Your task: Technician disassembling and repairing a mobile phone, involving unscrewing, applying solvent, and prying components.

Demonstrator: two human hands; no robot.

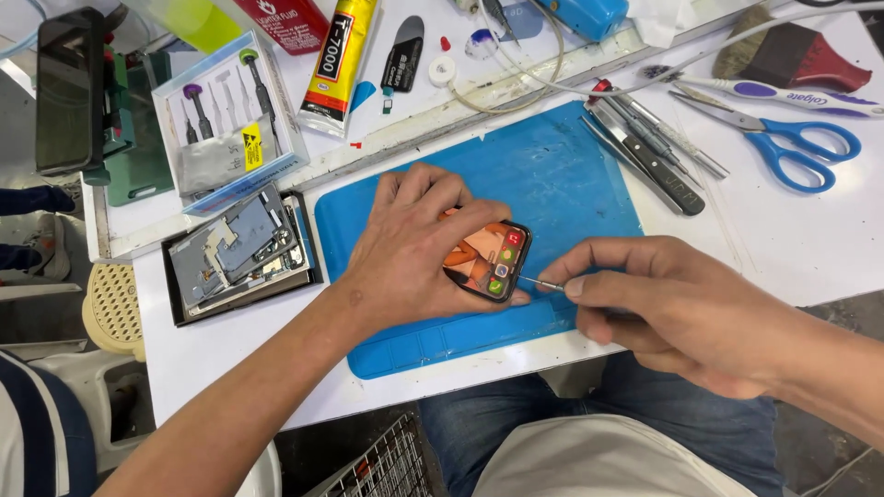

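A smartphone (486, 258) with a lit, colourful screen lies on the blue work mat (552, 175). My left hand (414, 244) presses down over most of the phone and holds it flat. My right hand (663, 299) pinches a thin metal screwdriver (541, 284), whose tip touches the phone's bottom edge. The tool's handle is hidden inside my fingers.
A tray of dismantled phone parts (241, 253) sits left of the mat, with a clear box of screwdriver bits (226, 120) behind it. A yellow glue tube (339, 64), blue scissors (783, 138), a toothbrush (783, 92), a brush (792, 55) and metal tweezers (645, 152) lie along the back.
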